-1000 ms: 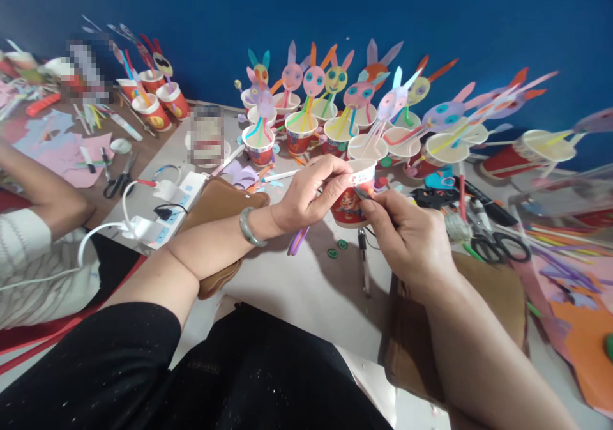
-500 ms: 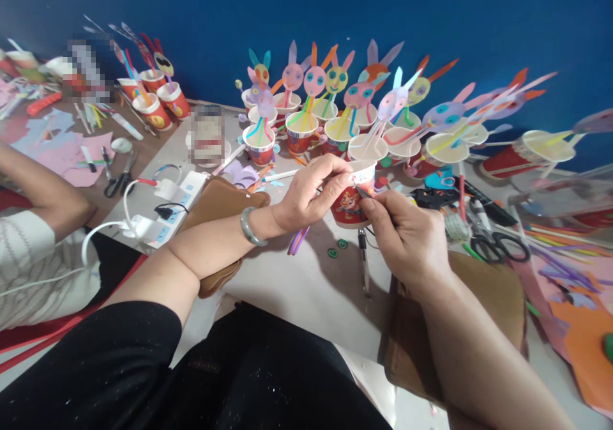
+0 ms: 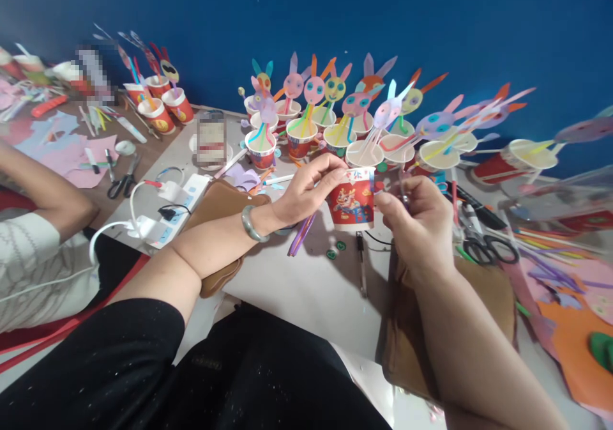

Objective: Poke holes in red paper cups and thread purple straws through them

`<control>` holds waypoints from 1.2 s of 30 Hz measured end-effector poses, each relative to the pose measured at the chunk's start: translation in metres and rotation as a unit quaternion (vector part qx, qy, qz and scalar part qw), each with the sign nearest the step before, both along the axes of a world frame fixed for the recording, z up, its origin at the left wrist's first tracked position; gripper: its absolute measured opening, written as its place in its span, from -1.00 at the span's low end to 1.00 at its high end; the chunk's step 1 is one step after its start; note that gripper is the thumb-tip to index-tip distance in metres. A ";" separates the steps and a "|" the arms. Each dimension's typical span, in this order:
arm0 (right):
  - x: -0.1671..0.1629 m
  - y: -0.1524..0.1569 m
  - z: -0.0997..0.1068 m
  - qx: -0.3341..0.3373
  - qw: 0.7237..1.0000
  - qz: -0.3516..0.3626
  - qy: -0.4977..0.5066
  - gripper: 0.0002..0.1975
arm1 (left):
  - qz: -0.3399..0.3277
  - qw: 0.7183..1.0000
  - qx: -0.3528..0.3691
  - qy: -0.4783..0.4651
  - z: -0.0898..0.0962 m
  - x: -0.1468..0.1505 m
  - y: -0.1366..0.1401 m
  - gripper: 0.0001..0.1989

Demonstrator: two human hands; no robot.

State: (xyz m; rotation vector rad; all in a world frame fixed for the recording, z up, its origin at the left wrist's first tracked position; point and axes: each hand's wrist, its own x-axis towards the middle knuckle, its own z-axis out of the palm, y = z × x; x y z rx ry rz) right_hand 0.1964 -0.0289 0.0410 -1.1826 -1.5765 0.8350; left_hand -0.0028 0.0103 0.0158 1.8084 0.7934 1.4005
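Observation:
A red paper cup (image 3: pixel 352 203) with a white rim and a printed cartoon figure is held above the table. My left hand (image 3: pixel 306 190), with a bangle at its wrist, pinches the cup's rim on the left. My right hand (image 3: pixel 419 219) is closed just right of the cup and apart from it. A small dark, shiny thing (image 3: pixel 405 190) shows between its thumb and fingers, too blurred to name. Under the cup lie a pen (image 3: pixel 361 265), two small green pieces (image 3: pixel 335 250) and some purple strips (image 3: pixel 301 235).
Several cups with paper rabbit heads on straws (image 3: pixel 301 139) stand along the blue wall. Black scissors (image 3: pixel 491 249) and coloured paper (image 3: pixel 569 328) lie right, a brown pouch (image 3: pixel 460 340) under my right arm. Left are a power strip (image 3: pixel 184 206) and another person's arm (image 3: pixel 48 187).
My right hand has drawn back to the right, away from the cup, with the dark thing in its fingers. The cup has turned slightly in my left hand, showing more of its print.

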 end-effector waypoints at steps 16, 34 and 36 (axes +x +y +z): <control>-0.026 -0.036 0.013 -0.264 0.938 0.126 0.186 -0.52 | 0.141 0.968 0.207 0.034 -0.002 0.001 -0.004 -0.75; -0.034 -0.034 0.016 -0.373 0.857 0.134 0.329 -0.50 | 0.142 0.950 0.265 0.084 -0.004 0.001 -0.008 -0.88; -0.034 -0.034 0.016 -0.374 0.856 0.132 0.331 -0.50 | 0.131 0.957 0.245 0.085 -0.004 0.001 -0.010 -0.88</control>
